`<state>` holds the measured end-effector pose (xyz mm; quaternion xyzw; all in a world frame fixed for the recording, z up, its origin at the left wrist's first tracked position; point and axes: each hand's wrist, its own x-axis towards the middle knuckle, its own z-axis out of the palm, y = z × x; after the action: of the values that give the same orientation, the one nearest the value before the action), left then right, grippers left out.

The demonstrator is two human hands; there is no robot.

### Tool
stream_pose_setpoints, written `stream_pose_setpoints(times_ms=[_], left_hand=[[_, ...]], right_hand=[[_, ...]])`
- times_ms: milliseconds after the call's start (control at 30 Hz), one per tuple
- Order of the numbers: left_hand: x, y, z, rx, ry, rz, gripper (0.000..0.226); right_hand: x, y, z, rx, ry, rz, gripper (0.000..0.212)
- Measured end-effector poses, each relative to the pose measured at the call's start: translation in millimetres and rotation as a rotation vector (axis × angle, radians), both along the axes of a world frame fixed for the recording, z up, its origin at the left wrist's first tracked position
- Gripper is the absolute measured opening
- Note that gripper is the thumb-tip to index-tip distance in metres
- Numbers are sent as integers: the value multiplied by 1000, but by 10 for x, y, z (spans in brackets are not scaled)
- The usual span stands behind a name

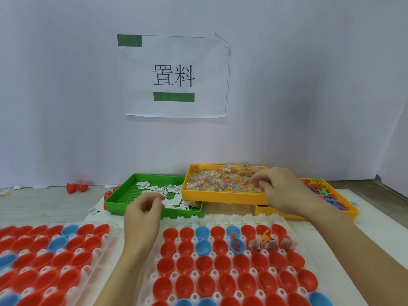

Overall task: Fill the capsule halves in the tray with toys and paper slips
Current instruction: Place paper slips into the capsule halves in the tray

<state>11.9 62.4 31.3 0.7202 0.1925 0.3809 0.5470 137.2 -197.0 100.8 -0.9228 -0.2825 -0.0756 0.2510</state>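
fingers (257, 181) of our right hand (284, 191) pinch at bead packets (212, 180); left hand (143, 208) curls over paper slips (174, 191), grip unclear; we risk snagging several packets.

The scene is bright and evenly lit, with soft shadows on the wall (66, 85) above the left hand (144, 208) and right hand (284, 191). Both hands look slightly soft. Straight edges bow toward the frame's borders.

Glossy plastic capsule halves (185, 263) in a translucent white tray (152, 277); matt perforated plastic bins (114, 200).
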Motion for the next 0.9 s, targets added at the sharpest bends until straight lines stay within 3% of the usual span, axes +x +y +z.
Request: stream_pose_setpoints(times_ms=[133, 567, 700, 900], left_hand=[[21, 94, -133, -275, -90, 56, 32], [77, 119, -218, -299, -41, -8, 30], [74, 128, -212, -298, -44, -5, 30], [86, 122, -210, -280, -38, -2, 29]], right_hand=[[220, 245, -49, -80, 9, -14, 20], [448, 709, -127, -241, -3, -65, 12], [404, 691, -103, -107, -58, -101, 23], [140, 486, -12, 310, -68, -124, 18]])
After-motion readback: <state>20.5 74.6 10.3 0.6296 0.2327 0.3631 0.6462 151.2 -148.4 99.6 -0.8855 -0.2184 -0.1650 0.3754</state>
